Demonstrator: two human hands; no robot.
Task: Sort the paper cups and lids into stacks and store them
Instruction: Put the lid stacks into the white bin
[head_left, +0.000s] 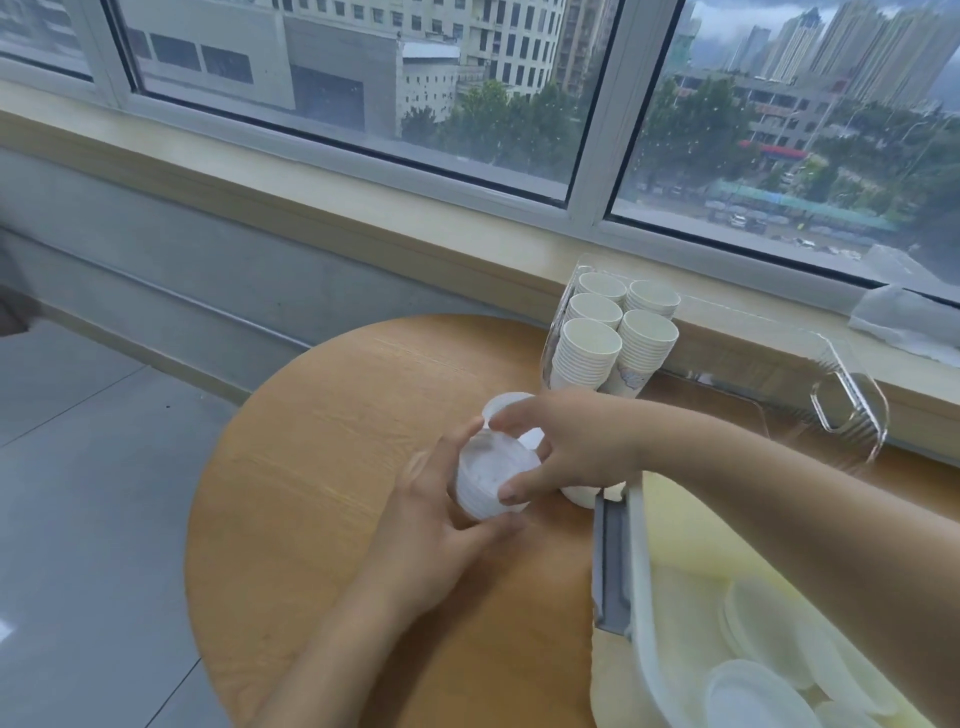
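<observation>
**A:** Any brand or writing you can read on this stuff? Looking at your shot I get nothing. There's a greyish printed pattern low on one of the cup stacks (613, 332), but it's a blur, no letters I could make out.

**B:** Same here, no legible text anywhere. So what are you actually holding?

**A:** You've got a short stack of lids (488, 475) right in the middle of the round wooden table (311, 467). They're translucent white plastic, round, nested together so you see ribbed edges down the side. Your left hand (441, 525) is cupped under and around it from 7 o'clock, fingers curled on the side. Your right hand (566, 447) comes in from 3 o'clock and pinches the top rim, thumb on the near edge, fingers over the far edge.

**B:** And that other white bit?

**A:** A single lid (506, 408) lies on the table just behind the stack, at 12 o'clock, partly hidden by your right fingers.

**B:** Cups?

**A:** Five tall stacks of plain white paper cups at 1 o'clock, standing upright inside a clear acrylic holder (852, 410) against the windowsill (363, 202). More loose lids (753, 675) sit in a pale bin (639, 597) at 5 o'clock, under your right forearm.
</observation>
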